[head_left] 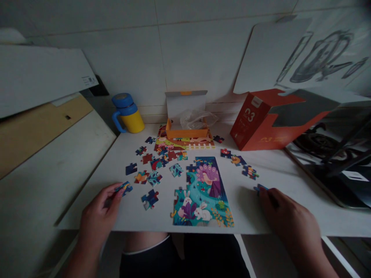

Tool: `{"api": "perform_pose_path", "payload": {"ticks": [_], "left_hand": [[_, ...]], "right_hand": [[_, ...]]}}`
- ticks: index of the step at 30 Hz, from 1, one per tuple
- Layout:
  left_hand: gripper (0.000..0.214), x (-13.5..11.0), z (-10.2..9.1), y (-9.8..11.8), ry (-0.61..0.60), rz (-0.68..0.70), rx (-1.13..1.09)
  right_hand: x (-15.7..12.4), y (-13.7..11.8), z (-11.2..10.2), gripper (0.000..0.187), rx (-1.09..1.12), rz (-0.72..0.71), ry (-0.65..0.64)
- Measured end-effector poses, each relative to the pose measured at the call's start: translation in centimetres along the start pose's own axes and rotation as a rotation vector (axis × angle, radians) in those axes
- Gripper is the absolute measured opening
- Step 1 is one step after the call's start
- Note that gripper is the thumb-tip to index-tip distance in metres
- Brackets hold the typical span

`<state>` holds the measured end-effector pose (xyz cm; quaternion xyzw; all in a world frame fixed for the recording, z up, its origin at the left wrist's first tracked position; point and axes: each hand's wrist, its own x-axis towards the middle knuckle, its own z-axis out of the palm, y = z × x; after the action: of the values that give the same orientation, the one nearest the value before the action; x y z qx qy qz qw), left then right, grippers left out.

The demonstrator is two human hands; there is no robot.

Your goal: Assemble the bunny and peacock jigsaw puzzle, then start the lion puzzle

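Note:
Between the thumb and fingers of my left hand (101, 210) is a dark blue puzzle piece with orange marks (126, 188), at the table's front left. My right hand (286, 216) pinches another blue puzzle piece (262, 187), mostly covered by the fingers, at the right. Between the hands lies a partly joined jigsaw puzzle (205, 197) showing a purple peacock and white rabbits; its left edge is stepped and uneven. Several loose puzzle pieces (154, 178) are scattered left of it. A short row of pieces (238, 160) lies to its upper right.
An open orange box (187, 133) with a clear plastic bag (197, 119) sits on a printed picture sheet (199, 146) by the wall. A blue and yellow mug (131, 117) stands back left. On the right are a red carton (261, 123) and a black stove (342, 173).

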<state>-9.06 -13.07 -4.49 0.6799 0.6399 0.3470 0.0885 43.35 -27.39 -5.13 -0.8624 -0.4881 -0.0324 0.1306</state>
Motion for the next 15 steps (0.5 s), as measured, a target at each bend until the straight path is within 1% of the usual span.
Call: {"api": "perform_pose_path", "payload": {"ticks": [3, 9, 15], "left_hand": [[0.046, -0.01, -0.05, -0.3, -0.003, 0.016, 0.009], [0.045, -0.07, -0.03, -0.77, -0.019, 0.002, 0.027], [0.046, -0.36, 0.06, -0.46, -0.007, -0.015, 0.035]], "right_hand": [[-0.01, 0.0, 0.06, 0.047, -0.003, 0.021, -0.01], [-0.04, 0.25, 0.44, 0.046, -0.034, 0.068, -0.045], [-0.2, 0.55, 0.72, 0.045, -0.052, 0.058, 0.006]]}}
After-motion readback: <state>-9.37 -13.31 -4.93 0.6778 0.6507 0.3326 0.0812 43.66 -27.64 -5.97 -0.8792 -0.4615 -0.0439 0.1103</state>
